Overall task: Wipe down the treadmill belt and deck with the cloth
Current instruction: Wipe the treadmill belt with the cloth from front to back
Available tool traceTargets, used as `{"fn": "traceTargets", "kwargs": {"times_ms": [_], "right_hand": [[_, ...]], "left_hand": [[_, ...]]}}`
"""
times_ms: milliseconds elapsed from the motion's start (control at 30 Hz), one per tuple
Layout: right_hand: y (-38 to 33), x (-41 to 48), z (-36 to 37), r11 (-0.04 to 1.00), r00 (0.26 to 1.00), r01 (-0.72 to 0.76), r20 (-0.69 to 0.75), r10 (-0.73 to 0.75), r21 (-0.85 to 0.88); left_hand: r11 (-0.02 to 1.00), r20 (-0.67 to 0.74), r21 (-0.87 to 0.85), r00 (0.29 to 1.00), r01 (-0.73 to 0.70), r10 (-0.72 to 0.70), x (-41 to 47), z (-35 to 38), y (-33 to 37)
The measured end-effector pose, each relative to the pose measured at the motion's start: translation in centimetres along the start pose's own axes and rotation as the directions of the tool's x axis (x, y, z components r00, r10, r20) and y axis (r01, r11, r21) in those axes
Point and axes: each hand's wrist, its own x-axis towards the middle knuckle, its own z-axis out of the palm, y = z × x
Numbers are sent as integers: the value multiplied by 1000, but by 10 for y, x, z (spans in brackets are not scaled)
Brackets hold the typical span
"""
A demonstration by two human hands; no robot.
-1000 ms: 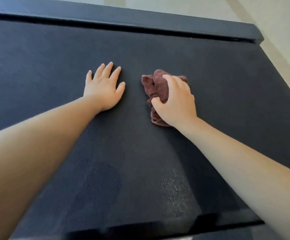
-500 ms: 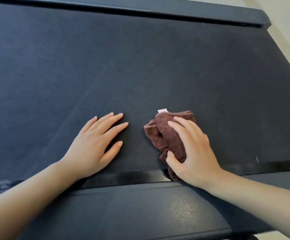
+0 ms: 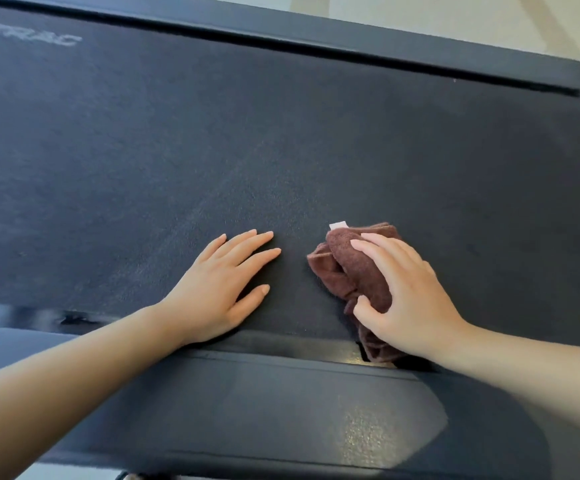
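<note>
At the near edge of the belt (image 3: 281, 150), the right hand (image 3: 409, 303) clutches the bunched cloth (image 3: 354, 268), the left hand (image 3: 219, 289) lies spread flat just beside, mid-wipe, I'd say, and next wants a firm stroke across fresh belt.

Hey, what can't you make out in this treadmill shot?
Head view only.
Belt lettering: cut by the left edge, blurred; only TRAC reads.
Cloth: partly hidden under the right hand.
White tag on the cloth: too small to read.
Belt beneath the left hand: hidden by it.
</note>
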Motion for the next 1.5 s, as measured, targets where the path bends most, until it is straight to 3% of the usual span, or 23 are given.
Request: {"fn": "traceTargets", "kwargs": {"times_ms": [200,300,433,767,1033,1167,1367,1500], "right_hand": [[48,-22,-26,998,999,1,33,1,-56],[73,-30,-34,991,989,-134,-73,132,-25],[95,-44,-37,939,915,-329,-213,343,102],[124,-6,-45,942,913,-312,-238,333,121],[163,40,-55,940,905,-328,-252,342,95],[167,44,-55,949,918,-300,-240,314,96],[171,54,-63,958,941,-278,-183,285,67],[176,78,-62,956,935,-285,-197,294,71]], "left_hand": [[973,79,78,974,-217,211,16,4,40],[969,118,63,966,-240,231,34,9,54],[956,134,89,954,-279,266,65,13,62],[989,59,103,993,-103,98,148,32,109],[971,104,230,994,-64,41,181,31,119],[984,113,177,994,-11,-9,180,32,129],[985,134,173,991,0,-24,183,27,132],[991,53,133,999,-16,9,183,34,127]]}}
